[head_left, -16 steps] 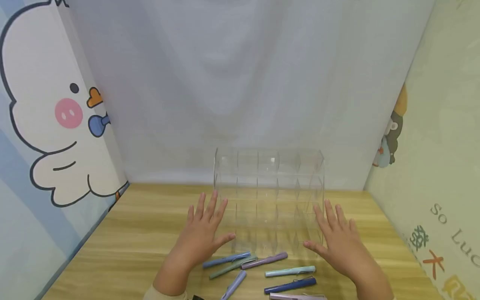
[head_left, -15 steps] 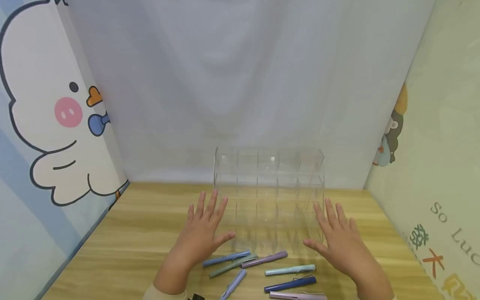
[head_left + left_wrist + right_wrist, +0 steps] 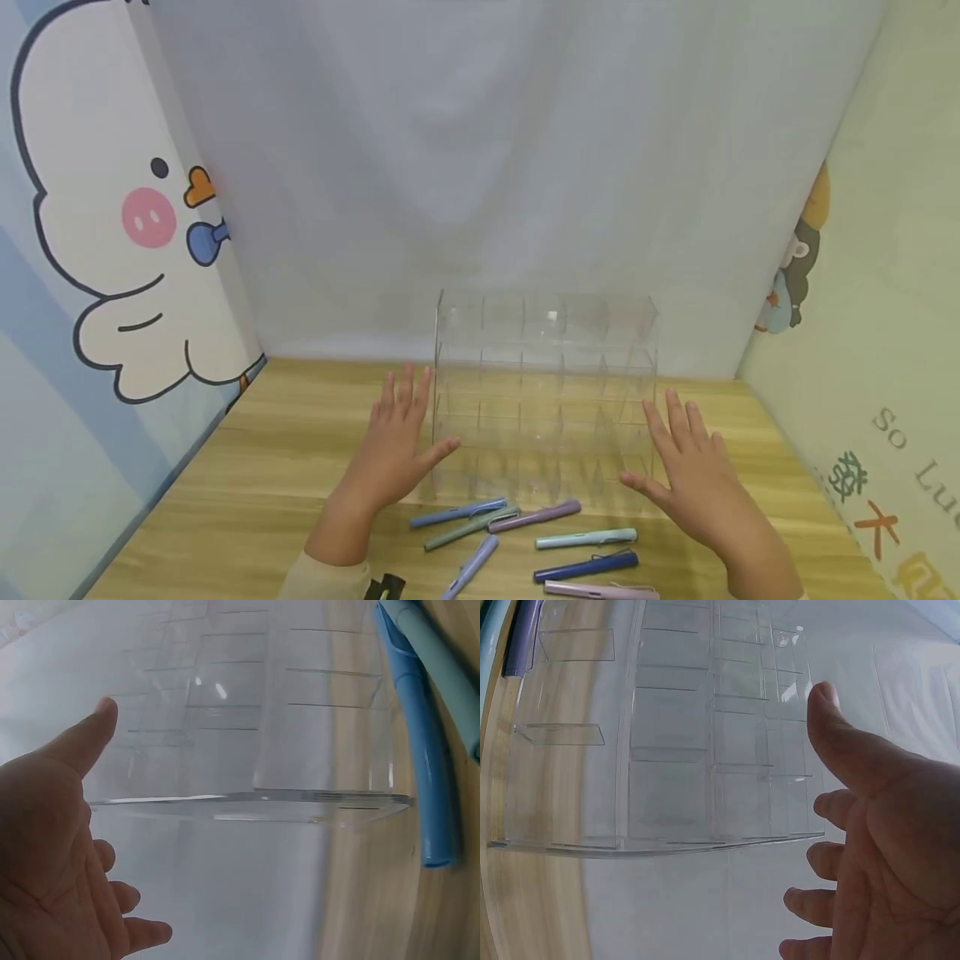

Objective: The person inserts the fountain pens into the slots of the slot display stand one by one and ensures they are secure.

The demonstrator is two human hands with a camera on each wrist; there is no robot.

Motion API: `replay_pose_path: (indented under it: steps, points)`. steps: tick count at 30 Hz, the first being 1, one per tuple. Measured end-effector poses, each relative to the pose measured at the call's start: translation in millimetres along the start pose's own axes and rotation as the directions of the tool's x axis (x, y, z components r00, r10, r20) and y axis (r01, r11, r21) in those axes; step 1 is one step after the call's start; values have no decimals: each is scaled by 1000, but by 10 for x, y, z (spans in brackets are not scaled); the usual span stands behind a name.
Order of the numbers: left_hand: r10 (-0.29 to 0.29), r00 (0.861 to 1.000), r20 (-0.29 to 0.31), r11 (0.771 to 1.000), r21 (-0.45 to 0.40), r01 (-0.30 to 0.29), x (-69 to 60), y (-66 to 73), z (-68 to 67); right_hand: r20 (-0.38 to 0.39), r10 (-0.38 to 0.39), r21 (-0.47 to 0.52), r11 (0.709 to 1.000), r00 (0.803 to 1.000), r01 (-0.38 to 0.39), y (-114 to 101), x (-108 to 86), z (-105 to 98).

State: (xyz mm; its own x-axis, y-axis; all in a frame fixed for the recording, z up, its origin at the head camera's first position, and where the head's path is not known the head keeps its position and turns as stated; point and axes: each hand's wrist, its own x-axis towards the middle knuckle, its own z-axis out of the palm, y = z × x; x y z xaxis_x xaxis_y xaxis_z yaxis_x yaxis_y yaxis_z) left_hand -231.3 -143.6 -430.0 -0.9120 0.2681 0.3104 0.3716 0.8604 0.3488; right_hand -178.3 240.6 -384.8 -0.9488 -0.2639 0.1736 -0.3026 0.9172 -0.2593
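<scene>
A clear acrylic organizer (image 3: pixel 543 367) with rows of small compartments stands at the middle back of the table. Beside its left side is my left hand (image 3: pixel 393 454), fingers straight and thumb spread, holding nothing. My right hand (image 3: pixel 693 483) is by its right side in the same manner. Whether either hand touches the organizer is hard to tell. Several capped pens lie in front: a blue pen (image 3: pixel 457 512), a green pen (image 3: pixel 468 531), a purple pen (image 3: pixel 534 517), a periwinkle pen (image 3: pixel 470 567), a mint pen (image 3: pixel 585 540), a dark blue pen (image 3: pixel 585 567) and a lilac pen (image 3: pixel 600 592).
The wooden tabletop (image 3: pixel 247 467) extends to both sides. Behind the organizer hangs a pale grey curtain (image 3: pixel 480 167). A wall with a cartoon duck (image 3: pixel 82 167) stands left, and a printed yellow-green wall (image 3: pixel 892 292) stands right.
Both hands have moved slightly outward, the left one to the left and the right one a little to the right. The head view has shifted slightly. Organizer and pens stay in place.
</scene>
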Motion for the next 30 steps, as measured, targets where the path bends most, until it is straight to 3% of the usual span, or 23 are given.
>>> replay_pose_path:
  steps: [2, 4, 8, 11, 19, 24, 30]
  points:
    - [-21, 1000, 18, 993, -114, 23, 10, -50, 37, -27, -13, 2, 1000, 1000, 13, 44, 9, -4]
    - [-46, 997, 61, 970, -237, 60, 11, -94, 70, -57, -24, 29, 999, 998, 26, 86, 23, -14]
    - [-73, 986, 147, 894, -429, 130, 11, -159, 115, -107, -31, 103, 994, 994, 42, 162, 57, -19]
    - [-63, 983, 171, 844, -516, 143, 17, -178, 123, -123, -23, 172, 984, 992, 44, 206, 71, -14]
    - [-72, 973, 219, 756, -624, 197, 6, -196, 163, -98, 2, 258, 966, 995, 24, 258, 57, 5]
    - [-64, 960, 274, 686, -686, 241, 13, -235, 261, -121, -1, 270, 962, 993, 34, 292, 24, 25]
    - [-72, 950, 303, 668, -693, 272, 4, -276, 331, -187, -63, 228, 968, 980, 106, 261, 12, -42]
